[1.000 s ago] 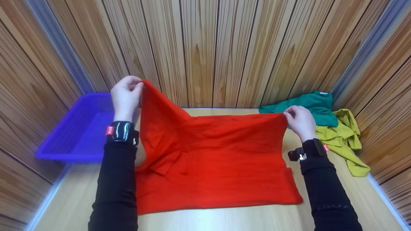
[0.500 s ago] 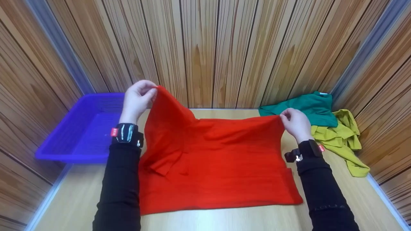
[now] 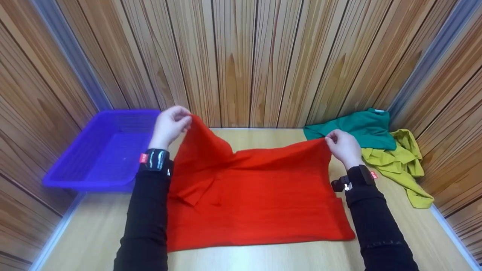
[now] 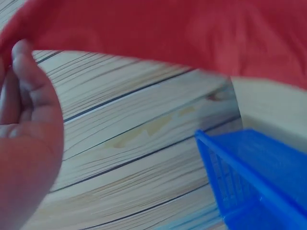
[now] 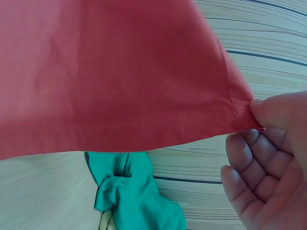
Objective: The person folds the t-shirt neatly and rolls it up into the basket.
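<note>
A red cloth garment (image 3: 263, 199) spreads over the middle of the table, its near edge lying flat and its far edge lifted. My left hand (image 3: 170, 126) pinches the far left corner, which is raised higher than the rest. At the far right corner, my right hand (image 3: 344, 148) pinches the fabric between thumb and forefinger. The right wrist view shows the thumb of that hand (image 5: 278, 153) on the garment's corner (image 5: 242, 112), beside a stitched hem. In the left wrist view the red fabric (image 4: 158, 33) stretches away from the fingertips of the hand (image 4: 31, 129).
A purple plastic basket (image 3: 90, 184) stands on the left of the table (image 3: 101, 226). A green garment (image 3: 369, 126) and a yellow-green garment (image 3: 406, 162) lie heaped at the back right. Wood-patterned walls (image 3: 233, 67) enclose the back and sides.
My left hand has moved right and down, bringing the raised left corner inward. My right hand has shifted slightly left and down. The far edge of the red garment sags more.
</note>
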Demonstrator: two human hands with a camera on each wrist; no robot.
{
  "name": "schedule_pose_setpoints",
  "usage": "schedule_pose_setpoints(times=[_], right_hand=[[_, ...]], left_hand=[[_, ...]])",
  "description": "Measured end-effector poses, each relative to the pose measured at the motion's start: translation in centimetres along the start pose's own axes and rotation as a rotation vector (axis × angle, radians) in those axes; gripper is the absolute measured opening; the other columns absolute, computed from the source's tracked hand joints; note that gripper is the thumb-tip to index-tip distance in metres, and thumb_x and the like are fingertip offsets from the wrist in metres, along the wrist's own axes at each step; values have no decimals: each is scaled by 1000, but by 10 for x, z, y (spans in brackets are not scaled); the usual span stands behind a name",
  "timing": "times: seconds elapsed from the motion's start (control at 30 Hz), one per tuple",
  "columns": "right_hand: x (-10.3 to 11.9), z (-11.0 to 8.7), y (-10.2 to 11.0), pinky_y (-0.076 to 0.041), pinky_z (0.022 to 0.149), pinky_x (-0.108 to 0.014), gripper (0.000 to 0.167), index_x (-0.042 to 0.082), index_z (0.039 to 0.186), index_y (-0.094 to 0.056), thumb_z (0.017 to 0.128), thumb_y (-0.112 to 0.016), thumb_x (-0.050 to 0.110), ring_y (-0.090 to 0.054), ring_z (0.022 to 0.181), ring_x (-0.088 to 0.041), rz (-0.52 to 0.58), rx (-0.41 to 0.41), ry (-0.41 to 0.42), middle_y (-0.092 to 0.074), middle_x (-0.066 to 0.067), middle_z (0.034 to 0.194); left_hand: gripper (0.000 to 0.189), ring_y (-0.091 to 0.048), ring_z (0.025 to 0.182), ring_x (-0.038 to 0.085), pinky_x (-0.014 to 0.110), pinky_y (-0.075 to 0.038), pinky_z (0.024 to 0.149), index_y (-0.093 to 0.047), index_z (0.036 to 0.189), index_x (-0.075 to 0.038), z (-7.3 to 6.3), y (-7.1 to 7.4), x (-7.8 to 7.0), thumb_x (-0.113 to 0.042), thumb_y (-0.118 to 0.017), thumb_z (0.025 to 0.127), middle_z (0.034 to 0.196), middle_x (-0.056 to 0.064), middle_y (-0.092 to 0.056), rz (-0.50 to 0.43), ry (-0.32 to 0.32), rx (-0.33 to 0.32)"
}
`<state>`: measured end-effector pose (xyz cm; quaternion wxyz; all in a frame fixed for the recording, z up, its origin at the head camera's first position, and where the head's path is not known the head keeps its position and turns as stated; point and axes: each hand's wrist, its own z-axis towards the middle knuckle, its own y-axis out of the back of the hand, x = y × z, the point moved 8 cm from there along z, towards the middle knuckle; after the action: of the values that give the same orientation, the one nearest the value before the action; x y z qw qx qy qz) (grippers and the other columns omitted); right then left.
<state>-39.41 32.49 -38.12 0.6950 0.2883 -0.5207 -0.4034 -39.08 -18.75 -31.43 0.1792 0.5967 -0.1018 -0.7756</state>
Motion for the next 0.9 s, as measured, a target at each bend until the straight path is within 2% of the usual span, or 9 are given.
schedule_pose_setpoints(times=[0.07,0.27,0.33,0.47,0.63,0.7,0.8,0.9], right_hand=[[-1,0,-2,-49,81,-53,24,-3,107,-63,98,-57,18,-57,91,-40,2,17,-12,-65,-25,102],[-6,-1,-5,-50,81,-52,24,-3,107,-62,99,-57,19,-57,91,-40,14,24,-40,-65,-24,103],[-7,-2,-5,-50,80,-52,23,-3,107,-62,98,-57,18,-57,90,-40,9,17,-37,-65,-24,102],[-8,-2,-5,-50,80,-52,23,-3,106,-63,98,-57,18,-58,89,-40,-6,8,-27,-65,-24,100],[-10,-2,-7,-49,81,-53,23,-2,106,-63,98,-56,18,-57,90,-40,-2,17,-30,-65,-24,101],[-12,-1,-8,-49,81,-53,23,-3,105,-63,98,-56,18,-57,90,-40,-1,20,-29,-65,-24,101],[-14,-2,-12,-49,82,-54,23,-3,105,-63,97,-56,18,-57,91,-41,1,36,-26,-65,-24,102],[-19,-3,-19,-50,82,-53,24,-3,107,-62,98,-56,18,-57,91,-40,4,72,-36,-65,-25,102]], left_hand=[[13,-65,77,22,25,-53,66,-64,106,3,-1,0,6,-4,-59,97,97,20,-70,52,11,-24],[17,-68,83,29,21,-50,64,-65,110,2,-7,27,21,-8,-58,98,98,19,-70,82,95,-295],[18,-68,85,30,21,-50,65,-64,111,2,-8,33,24,-8,-57,98,100,18,-70,66,113,-333],[18,-69,84,28,22,-53,67,-63,110,4,-10,32,29,-8,-57,98,102,20,-70,38,121,-308],[17,-66,76,17,19,-51,66,-64,109,3,-11,27,33,-8,-59,97,102,20,-71,71,122,-261],[16,-65,76,16,19,-51,66,-65,108,3,-11,25,37,-8,-59,97,101,21,-71,92,119,-244],[14,-66,77,22,24,-51,66,-66,105,3,-14,19,46,-6,-61,95,95,21,-70,150,103,-205],[13,-66,83,31,34,-53,74,-66,101,6,-19,12,62,-4,-62,93,92,22,-69,254,64,-130]])
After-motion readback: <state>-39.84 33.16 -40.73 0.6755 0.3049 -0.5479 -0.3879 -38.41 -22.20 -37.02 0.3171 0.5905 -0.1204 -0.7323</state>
